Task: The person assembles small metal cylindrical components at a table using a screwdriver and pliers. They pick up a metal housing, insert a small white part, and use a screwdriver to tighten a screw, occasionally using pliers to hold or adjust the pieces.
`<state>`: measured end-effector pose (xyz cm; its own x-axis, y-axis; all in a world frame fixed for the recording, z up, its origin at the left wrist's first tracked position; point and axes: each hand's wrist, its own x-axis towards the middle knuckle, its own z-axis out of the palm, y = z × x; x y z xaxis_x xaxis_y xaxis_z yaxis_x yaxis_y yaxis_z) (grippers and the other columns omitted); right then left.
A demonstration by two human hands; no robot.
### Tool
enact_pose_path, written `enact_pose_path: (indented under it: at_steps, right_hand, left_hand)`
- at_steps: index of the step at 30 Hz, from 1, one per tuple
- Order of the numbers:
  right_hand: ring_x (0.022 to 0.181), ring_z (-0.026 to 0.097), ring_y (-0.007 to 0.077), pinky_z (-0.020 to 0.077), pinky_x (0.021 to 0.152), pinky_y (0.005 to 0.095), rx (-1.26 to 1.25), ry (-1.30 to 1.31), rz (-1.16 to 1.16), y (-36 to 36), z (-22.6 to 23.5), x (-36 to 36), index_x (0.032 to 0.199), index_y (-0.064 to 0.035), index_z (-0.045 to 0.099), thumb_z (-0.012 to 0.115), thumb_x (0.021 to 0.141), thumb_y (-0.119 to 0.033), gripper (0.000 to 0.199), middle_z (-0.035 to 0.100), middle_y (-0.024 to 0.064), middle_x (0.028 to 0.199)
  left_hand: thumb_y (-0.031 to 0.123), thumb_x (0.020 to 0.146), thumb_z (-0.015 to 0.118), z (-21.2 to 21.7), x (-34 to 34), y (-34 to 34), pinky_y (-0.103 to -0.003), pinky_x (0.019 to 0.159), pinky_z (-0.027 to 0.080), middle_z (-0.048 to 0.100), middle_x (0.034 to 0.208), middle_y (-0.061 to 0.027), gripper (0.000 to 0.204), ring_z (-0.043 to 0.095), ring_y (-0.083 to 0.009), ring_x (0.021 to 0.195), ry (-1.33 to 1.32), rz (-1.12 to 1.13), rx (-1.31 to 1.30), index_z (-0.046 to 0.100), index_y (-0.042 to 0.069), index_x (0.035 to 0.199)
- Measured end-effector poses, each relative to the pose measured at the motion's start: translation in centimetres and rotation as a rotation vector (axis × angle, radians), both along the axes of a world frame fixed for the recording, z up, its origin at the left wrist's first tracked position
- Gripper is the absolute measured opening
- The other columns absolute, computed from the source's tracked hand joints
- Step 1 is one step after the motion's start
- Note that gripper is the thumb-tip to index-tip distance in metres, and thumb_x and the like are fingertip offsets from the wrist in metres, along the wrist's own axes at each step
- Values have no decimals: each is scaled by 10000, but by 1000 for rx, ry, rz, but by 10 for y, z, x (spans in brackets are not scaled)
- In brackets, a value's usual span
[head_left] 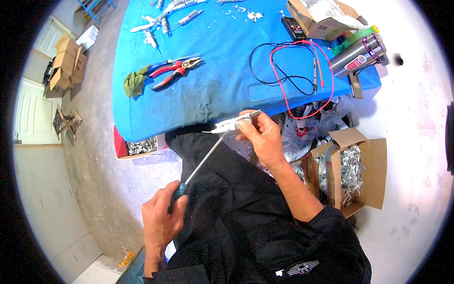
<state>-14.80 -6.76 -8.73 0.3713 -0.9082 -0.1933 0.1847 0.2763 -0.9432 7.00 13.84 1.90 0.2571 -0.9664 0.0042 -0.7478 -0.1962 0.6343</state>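
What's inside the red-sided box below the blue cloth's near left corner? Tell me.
The red-sided box holds many small silvery pieces. Anything beneath that top layer, or farther back under the blue cloth, is covered.

Tablecloth (222, 52) blue, smudged grey; pliers handles (165, 69) red-black; held piece (231, 124) silvery white; screwdriver handle (180, 190) teal, perhaps.

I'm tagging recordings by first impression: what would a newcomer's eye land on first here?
First, probably the bright blue cloth spread across the upper middle. Next, at its near edge, the right hand holds a small whitish piece, while the left hand, lower left, grips a screwdriver slanting up to it. Then come the red-handled pliers on the cloth's left side and the metal flask at its right edge.
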Motion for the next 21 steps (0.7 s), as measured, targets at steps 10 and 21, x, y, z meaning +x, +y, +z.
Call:
enact_pose_path:
  at_steps: [10, 21]
  right_hand:
    - [854, 652, 79, 538, 772, 250, -138, 84, -72, 20, 6, 12, 1200, 14, 708, 771, 982, -124, 266, 722, 21, 991]
    - [853, 656, 228, 520, 789, 342, -531, 393, 155, 12, 25, -4, 1215, -25, 750, 793, 915, -109, 315, 682, 117, 956]
  left_hand:
    - [73, 912, 775, -10, -9, 1, -423, 679, 567, 735, 933, -200, 350, 730, -366, 768, 39, -11, -21, 679, 20, 1244]
    - [92, 937, 736, 0, 10, 5, -446, 608, 530, 697, 832, -200, 303, 686, -388, 670, 54, -59, 53, 695, 40, 1232]
